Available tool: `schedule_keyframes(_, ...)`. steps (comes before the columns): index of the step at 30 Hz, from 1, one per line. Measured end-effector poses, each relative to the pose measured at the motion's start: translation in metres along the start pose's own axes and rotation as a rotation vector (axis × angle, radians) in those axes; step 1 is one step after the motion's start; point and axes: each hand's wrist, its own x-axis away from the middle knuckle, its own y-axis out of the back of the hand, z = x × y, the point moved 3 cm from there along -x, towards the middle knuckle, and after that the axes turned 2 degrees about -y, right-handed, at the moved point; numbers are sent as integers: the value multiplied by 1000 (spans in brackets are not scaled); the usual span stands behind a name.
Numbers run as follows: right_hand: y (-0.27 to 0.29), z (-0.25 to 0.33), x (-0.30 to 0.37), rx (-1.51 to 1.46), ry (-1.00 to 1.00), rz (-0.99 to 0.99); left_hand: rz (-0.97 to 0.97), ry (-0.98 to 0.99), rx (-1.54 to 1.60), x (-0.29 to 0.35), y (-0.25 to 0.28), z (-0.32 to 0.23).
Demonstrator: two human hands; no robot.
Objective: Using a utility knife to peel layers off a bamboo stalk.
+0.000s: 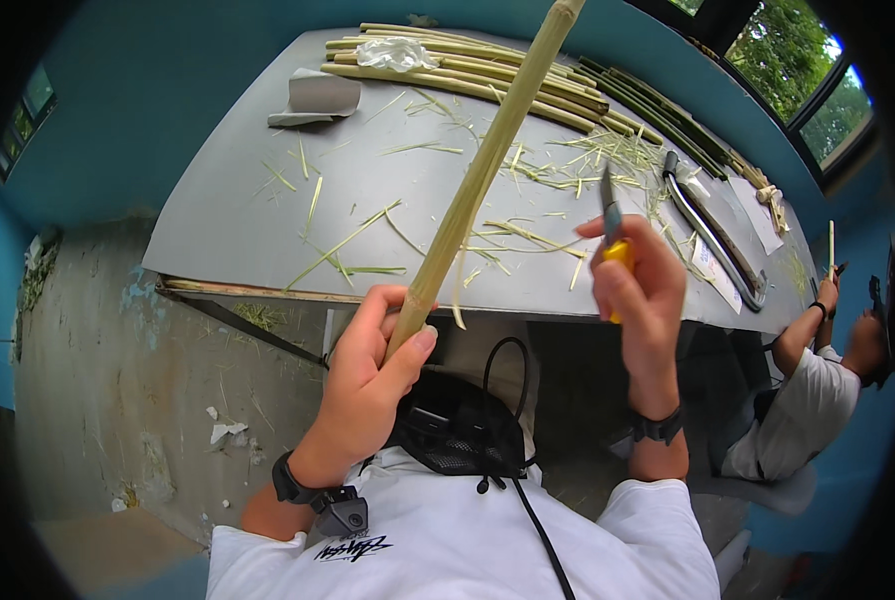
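A long pale stick [482,180] slants across the middle of the view, its lower end near the person's body and its upper end leaning right, passing above a grey table [237,225]. The left hand [367,375] wraps around the stick near its lower end, thumb pressed along the front. A thin peeled strip [458,300] dangles beside it.

To the right, apart from the stick, the right hand [642,290] grips a yellow-handled knife [618,258], fingers curled around the handle, blade pointing up.

Loose shavings [347,245] litter the tabletop. Along its far edge lies a row of pale sticks [457,85], with crumpled white tissue [395,54] on top and a curled grey sheet [325,97] just beside. Farther right are dark green sticks [657,115] and a curved metal tool [712,235] with a black handle. At far right, another person [797,425] in a white shirt sits by the table.
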Motion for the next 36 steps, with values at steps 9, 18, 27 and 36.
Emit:
schedule_keyframes(9, -35, -2, -28, -29, -56, -16, -163, -370, -508, -1, -10, 7)
schedule_keyframes(18, -42, -10, -24, -56, -102, -22, -215, -390, -519, -2, 3, 10)
schedule_keyframes(27, -11, -17, -27, 131, 18, -121, -168, -250, -390, 3, 15, 13)
schedule_keyframes(36, 63, -36, -34, 505, 39, -359, -202, -175, -101, 5, 36, 7)
